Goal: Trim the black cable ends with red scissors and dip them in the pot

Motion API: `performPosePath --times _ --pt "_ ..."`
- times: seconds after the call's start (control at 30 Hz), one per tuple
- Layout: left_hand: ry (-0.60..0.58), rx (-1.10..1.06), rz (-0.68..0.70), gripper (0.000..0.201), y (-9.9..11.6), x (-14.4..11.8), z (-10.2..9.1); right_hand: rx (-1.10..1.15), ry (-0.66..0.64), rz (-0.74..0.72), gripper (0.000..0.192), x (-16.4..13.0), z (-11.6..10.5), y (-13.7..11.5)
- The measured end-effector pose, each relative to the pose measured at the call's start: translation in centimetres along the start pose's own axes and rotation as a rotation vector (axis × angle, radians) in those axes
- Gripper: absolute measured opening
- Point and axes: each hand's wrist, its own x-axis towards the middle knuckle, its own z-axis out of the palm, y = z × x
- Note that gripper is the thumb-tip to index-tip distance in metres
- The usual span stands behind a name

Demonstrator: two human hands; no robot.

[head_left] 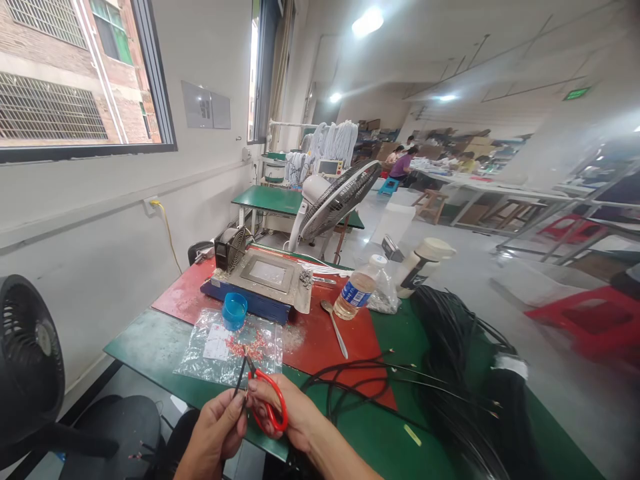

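Observation:
My left hand (pixel 220 423) is closed, pinching a thin black cable (pixel 239 379) whose end points up and away from me. In my right hand (pixel 295 413) are red-handled scissors (pixel 283 399), with the handle loops around the fingers. The scissors' dark blades lie close beside the cable end; whether they touch it I cannot tell. Both hands nearly meet above the table's front edge. Just beyond them, small red and pale scraps (pixel 247 345) lie scattered on a clear plastic bag (pixel 195 353). A blue round cup (pixel 235 312) stands on the bag's far side.
A blue-based device with a metal plate (pixel 295 293) and a small fan (pixel 231 248) sits behind. A spoon (pixel 336 330), a liquid-filled bottle (pixel 356 293) and a white jug (pixel 423 263) stand right of it. Black cables (pixel 450 360) cover the table's right. A black fan (pixel 30 360) stands left.

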Motion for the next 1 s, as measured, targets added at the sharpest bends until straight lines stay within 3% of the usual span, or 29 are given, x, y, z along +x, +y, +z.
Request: performPosePath --times 0.37,0.67,0.83,1.0 --pt "0.014 -0.008 0.054 0.044 -0.5 0.0 0.1 0.035 0.023 0.058 0.044 -0.3 0.2 0.5" --pt "0.02 -0.015 0.053 0.047 -1.6 1.4 -1.1 -0.001 0.022 -0.032 0.05 -0.1 0.0 0.8" --pt "0.079 -0.028 0.075 0.046 -1.1 0.7 -0.1 -0.038 0.039 -0.077 0.048 -0.1 0.0 1.1" --pt "0.029 -0.033 0.046 0.048 -0.9 0.4 0.1 -0.03 0.035 -0.122 0.049 -0.2 0.1 1.9"
